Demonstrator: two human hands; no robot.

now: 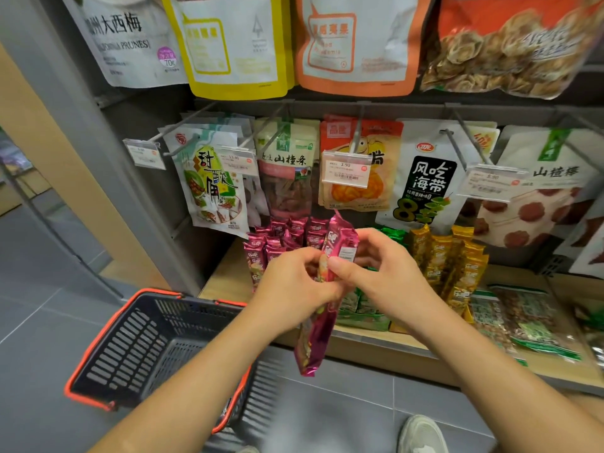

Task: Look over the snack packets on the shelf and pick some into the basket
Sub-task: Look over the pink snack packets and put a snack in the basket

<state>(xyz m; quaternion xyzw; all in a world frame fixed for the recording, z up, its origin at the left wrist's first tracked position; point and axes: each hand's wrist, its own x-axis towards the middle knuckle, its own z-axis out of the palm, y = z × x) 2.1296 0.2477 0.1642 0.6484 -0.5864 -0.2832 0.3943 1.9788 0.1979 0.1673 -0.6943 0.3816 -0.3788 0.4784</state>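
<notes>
The basket (130,351) sits low at left. The left hand (294,286) and right hand (385,273) each have their grip pinched on the packet (315,338), held upright before the shelf (222,279). It looks like light, crinkly, slippery foil, best held mid-body rather than by the end seams.

A long magenta snack packet (315,338) is held nearly upright, pinched at its middle by the left hand (294,286) and right hand (389,273), in front of the wooden shelf (359,346). Rows of magenta packets (281,240), green packets (359,305) and yellow packets (447,256) stand there. The dark, orange-rimmed basket (137,341) sits below the left forearm
</notes>
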